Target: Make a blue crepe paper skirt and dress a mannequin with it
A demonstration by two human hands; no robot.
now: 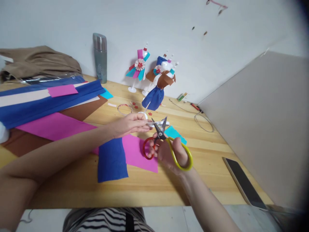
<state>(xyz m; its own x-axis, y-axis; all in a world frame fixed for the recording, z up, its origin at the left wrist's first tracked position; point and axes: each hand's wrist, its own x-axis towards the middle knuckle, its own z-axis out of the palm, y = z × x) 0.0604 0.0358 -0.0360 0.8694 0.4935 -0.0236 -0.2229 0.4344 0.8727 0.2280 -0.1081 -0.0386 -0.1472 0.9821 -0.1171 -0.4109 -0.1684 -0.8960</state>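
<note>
My right hand (169, 153) holds scissors (160, 133) by their red and yellow handles, with the dark blades spread apart. Between and beside the blades is a thin white strip (154, 123), pinched in my left hand (131, 125). Below my hands lie a pink piece (138, 154) and a blue piece (112, 161) of material. A small turquoise piece (175, 133) rests just right of the scissors. Behind my hands, a small dress form (156, 93) wears a brown top and blue skirt.
Layered blue (50, 106), pink and brown sheets cover the left side. A grey bottle (100, 59) and another dressed form (140, 66) stand near the wall. A bracelet-like ring (125, 109) lies ahead. At right are a cable (205, 125) and a phone (243, 182).
</note>
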